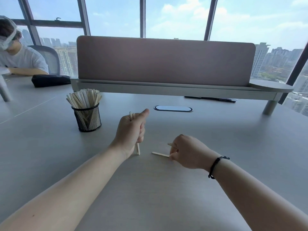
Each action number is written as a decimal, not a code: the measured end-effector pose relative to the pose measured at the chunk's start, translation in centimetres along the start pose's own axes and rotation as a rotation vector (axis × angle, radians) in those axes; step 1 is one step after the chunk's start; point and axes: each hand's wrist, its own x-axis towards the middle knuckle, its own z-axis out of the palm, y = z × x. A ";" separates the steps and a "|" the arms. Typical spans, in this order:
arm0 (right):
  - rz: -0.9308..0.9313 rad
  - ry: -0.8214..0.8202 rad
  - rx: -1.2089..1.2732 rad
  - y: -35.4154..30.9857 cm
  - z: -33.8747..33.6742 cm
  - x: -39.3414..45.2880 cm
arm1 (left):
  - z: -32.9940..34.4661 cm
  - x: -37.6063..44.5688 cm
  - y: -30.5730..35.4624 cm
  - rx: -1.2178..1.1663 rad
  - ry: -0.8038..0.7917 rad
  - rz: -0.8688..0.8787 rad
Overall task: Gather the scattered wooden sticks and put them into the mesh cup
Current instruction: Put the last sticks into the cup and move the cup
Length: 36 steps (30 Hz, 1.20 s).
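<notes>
left hand [131, 130] wrapped round few sticks [138, 148], held upright, ends on desk [166, 189] to line up. right hand [186, 151] pinching last flat stick [160, 154] at 3 o'clock. mesh cup [87, 119], nearly full, at 10 o'clock, close for dropping.

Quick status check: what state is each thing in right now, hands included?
Mesh cup: upright, packed with sticks.
Left hand: grips a few sticks upright, ends on the table.
Right hand: pinches the flat stick at its end.
Table: holds cup and stick.
</notes>
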 end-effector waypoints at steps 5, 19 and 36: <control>-0.071 0.022 -0.215 -0.6 0.4 0.0 | -0.4 -0.3 0.1 -0.019 -0.010 -0.007; 0.005 0.317 1.383 -3.4 -1.4 1.4 | -1.4 -0.3 0.5 -0.045 0.062 -0.039; 0.040 0.081 1.581 -4.7 -0.1 1.7 | -1.1 -1.4 -0.2 0.079 0.013 -0.043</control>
